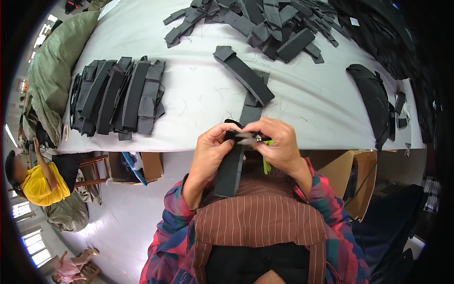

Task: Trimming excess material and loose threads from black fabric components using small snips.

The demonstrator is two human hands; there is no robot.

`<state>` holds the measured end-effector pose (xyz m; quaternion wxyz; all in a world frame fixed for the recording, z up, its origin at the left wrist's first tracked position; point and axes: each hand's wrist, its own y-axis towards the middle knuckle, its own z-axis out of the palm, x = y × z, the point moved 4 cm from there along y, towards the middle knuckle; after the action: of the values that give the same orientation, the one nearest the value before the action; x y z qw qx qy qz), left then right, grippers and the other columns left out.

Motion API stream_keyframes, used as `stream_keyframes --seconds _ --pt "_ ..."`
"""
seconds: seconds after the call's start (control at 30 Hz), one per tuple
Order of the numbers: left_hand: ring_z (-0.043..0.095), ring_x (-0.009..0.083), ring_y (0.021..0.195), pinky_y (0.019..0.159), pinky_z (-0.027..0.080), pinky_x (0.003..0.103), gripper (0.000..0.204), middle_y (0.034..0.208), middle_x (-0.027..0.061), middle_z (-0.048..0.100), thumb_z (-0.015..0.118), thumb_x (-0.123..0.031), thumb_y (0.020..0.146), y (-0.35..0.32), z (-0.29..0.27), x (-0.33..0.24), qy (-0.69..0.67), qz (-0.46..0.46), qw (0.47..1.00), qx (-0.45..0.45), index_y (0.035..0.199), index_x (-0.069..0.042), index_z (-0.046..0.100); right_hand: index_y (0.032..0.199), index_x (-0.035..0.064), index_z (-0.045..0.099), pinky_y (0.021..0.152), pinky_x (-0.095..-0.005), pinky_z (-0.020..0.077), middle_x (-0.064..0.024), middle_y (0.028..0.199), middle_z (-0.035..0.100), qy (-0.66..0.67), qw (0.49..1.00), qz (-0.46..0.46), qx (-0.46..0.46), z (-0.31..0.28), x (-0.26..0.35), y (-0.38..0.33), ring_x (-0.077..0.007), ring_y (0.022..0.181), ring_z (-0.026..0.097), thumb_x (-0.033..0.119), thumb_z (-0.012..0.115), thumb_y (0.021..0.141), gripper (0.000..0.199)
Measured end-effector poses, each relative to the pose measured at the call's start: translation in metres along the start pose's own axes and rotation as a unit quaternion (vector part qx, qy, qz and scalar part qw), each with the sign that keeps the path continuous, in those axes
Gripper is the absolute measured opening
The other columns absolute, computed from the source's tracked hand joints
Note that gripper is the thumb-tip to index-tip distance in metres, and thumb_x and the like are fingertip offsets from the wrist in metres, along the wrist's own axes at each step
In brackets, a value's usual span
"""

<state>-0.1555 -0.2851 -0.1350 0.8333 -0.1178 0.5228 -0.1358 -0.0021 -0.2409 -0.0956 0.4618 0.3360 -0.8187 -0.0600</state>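
At the table's near edge, my left hand (208, 150) is closed on a dark fabric strip (229, 174) and pinches its upper end. The strip's lower part hangs down over my striped brown apron. Small thread snips (247, 139) with a bright green handle are held in my right hand (280, 146). Their metal blades lie against the pinched end of the strip, close to my left fingertips. Just beyond my hands, a loose black strip (247, 79) lies across a grey one (252, 110). My fingers partly hide the spot where the blades meet the fabric.
Rows of similar strips (113, 97) are stacked on the left of the white table (187, 85). A loose heap (272, 21) lies at the far side. On the right are a curved black piece (371, 102) and black cloth (378, 35). Cardboard boxes (366, 182) stand below.
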Motion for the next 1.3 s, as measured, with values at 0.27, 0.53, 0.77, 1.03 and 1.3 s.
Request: stream_keyframes --seconds 0.27,0.53,0.77,1.03,1.3 --pt "0.053 0.0028 0.076 0.068 0.043 0.016 0.034 0.089 0.001 0.058 0.053 -0.01 0.093 0.002 0.003 0.002 -0.202 -0.041 0.978 -0.03 0.126 -0.006 0.047 0.084 0.0106 0.067 0.046 -0.0317 0.0275 0.0003 0.054 0.043 -0.07 0.98 -0.168 -0.082 0.01 0.006 -0.018 -0.0176 0.047 0.044 0.0 0.066 0.052 0.034" --pt "0.054 0.0164 0.108 0.09 0.045 0.029 0.055 0.12 0.0156 0.054 0.053 0.006 0.089 -0.006 0.008 -0.01 -0.02 0.153 0.988 0.015 0.138 -0.006 0.029 0.095 0.0069 0.068 0.062 -0.0288 0.0433 -0.0057 0.073 0.062 0.126 0.984 0.122 -0.011 -0.002 0.007 -0.008 -0.0204 0.064 0.057 0.009 0.072 0.069 0.026" --pt "0.054 0.0151 0.108 0.092 0.044 0.026 0.062 0.121 0.016 0.054 0.054 0.005 0.088 -0.007 0.009 -0.006 0.1 0.196 0.975 0.011 0.141 -0.005 0.025 0.092 0.0056 0.069 0.063 -0.03 0.0469 -0.0077 0.079 0.066 -0.031 0.994 0.105 -0.014 0.0 0.012 -0.005 -0.0218 0.069 0.062 0.009 0.067 0.079 0.013" --pt "0.054 0.0145 0.108 0.092 0.043 0.026 0.059 0.121 0.015 0.054 0.053 0.006 0.088 -0.008 0.006 -0.006 0.152 0.19 0.97 0.003 0.14 -0.003 0.027 0.083 0.0097 0.067 0.056 -0.0339 0.0435 -0.004 0.069 0.063 0.008 0.992 0.115 -0.05 0.004 0.007 -0.003 -0.0229 0.061 0.059 0.015 0.067 0.08 0.006" --pt "0.054 0.0144 0.108 0.091 0.043 0.025 0.06 0.121 0.0148 0.054 0.054 0.006 0.087 -0.007 0.007 -0.005 0.173 0.201 0.964 0.008 0.14 -0.002 0.027 0.083 0.0081 0.067 0.054 -0.0316 0.0449 -0.005 0.073 0.066 0.086 0.979 0.183 -0.028 0.006 0.001 -0.007 -0.0222 0.062 0.062 0.014 0.066 0.08 0.007"
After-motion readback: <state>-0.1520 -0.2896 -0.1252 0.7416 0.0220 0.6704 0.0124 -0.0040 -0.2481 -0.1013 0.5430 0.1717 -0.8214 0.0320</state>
